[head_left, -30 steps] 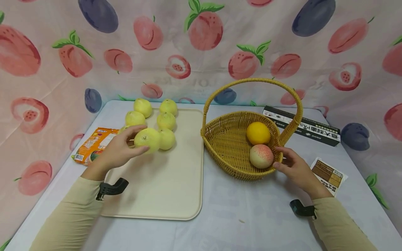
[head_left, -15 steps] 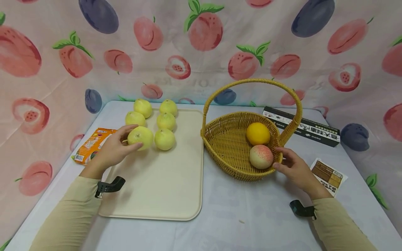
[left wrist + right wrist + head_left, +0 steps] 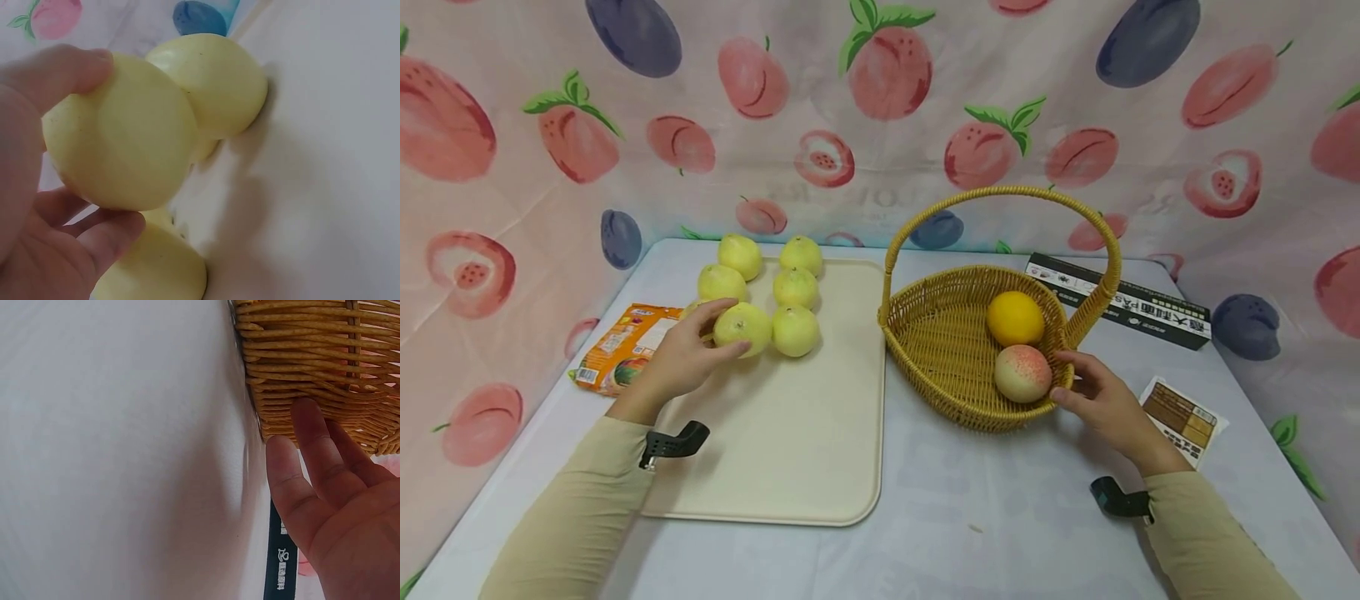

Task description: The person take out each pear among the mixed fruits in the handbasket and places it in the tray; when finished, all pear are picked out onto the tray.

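Observation:
My left hand [image 3: 688, 350] holds a round yellow-green fruit [image 3: 742, 327] above the cream tray [image 3: 790, 442], thumb on one side and fingers on the other. In the left wrist view, the fruit [image 3: 125, 134] hides part of similar fruits behind it. Several more [image 3: 795, 330] sit in two rows at the tray's far left part. On the right stands a woven basket [image 3: 932, 367] with a tall handle; an orange [image 3: 1015, 318] and a peach [image 3: 1023, 373] lie in its right part. My right hand [image 3: 1108, 408] grips the basket's right end; in the right wrist view its fingers [image 3: 322, 450] touch the weave.
An orange snack packet [image 3: 625, 348] lies left of the tray. Behind the basket is a long black box [image 3: 1120, 302]. A brown-and-white packet [image 3: 1182, 421] lies beside my right wrist. Fruit-patterned cloth [image 3: 850, 92] hangs behind the white table [image 3: 970, 550].
My left hand shifted left with the held fruit, then slightly back to the right, beside the nearest fruit of the right row. My right hand and the basket have stayed put.

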Demonstrator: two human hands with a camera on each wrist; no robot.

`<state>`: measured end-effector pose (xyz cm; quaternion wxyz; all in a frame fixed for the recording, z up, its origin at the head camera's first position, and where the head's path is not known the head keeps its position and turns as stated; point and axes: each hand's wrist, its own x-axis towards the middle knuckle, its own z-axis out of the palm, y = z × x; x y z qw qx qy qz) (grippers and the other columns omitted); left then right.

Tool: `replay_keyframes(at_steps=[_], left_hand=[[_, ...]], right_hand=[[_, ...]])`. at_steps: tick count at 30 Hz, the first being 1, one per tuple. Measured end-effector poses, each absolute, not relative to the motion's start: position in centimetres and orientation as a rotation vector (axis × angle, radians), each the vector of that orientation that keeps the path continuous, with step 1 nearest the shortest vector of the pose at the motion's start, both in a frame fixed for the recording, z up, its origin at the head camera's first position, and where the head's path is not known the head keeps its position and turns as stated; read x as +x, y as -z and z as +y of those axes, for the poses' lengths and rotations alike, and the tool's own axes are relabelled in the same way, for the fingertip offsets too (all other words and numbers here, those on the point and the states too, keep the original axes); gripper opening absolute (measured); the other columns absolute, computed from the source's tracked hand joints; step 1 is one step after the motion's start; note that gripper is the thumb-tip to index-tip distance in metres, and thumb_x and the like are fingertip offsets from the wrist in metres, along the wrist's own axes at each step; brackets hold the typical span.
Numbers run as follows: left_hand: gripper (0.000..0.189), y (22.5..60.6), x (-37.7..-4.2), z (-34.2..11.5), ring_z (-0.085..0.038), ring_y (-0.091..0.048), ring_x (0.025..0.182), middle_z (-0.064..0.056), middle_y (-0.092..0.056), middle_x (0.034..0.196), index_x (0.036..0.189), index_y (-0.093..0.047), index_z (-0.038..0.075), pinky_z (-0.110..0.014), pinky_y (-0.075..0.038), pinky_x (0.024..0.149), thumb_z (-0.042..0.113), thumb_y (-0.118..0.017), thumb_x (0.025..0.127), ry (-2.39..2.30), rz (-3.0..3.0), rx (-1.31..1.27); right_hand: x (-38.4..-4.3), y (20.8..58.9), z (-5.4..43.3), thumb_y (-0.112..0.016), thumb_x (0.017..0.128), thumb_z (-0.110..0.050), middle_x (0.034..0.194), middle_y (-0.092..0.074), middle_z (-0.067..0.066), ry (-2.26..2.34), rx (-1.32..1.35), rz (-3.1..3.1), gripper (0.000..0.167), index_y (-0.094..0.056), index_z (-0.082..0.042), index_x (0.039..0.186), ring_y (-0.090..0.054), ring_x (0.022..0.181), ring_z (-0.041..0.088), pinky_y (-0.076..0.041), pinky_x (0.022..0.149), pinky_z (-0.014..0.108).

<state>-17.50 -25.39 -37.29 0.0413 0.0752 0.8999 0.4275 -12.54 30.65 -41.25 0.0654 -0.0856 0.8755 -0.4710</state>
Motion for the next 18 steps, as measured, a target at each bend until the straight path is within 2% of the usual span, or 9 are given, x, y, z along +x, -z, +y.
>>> replay_keyframes(at_steps=[9,18], left_hand=[[0.078,38.4,-17.9,-24.6,-0.042,-0.043,0.133,-0.024,-0.042,0.148,0.154,-0.036,0.007,-0.057,-0.034,0.110,0.037,-0.074,0.092,-1.334,2.748,0.174],[0.081,39.5,-18.0,-23.8,-0.042,-0.033,0.140,-0.024,-0.034,0.155,0.157,-0.033,0.012,-0.059,-0.028,0.112,0.045,-0.070,0.093,-1.241,2.710,0.105]], right_hand=[[-12.6,41.2,30.7,-0.060,0.102,-0.019,0.151,-0.034,0.028,1.424,-0.258,2.638,0.058,-0.035,-0.001,0.151,-0.046,0.127,0.048,-0.041,0.086,0.012],[-12.5,41.3,30.7,-0.060,0.102,-0.020,0.152,-0.034,0.028,1.432,-0.250,2.636,0.058,-0.035,-0.001,0.151,-0.045,0.127,0.048,-0.040,0.086,0.011]])
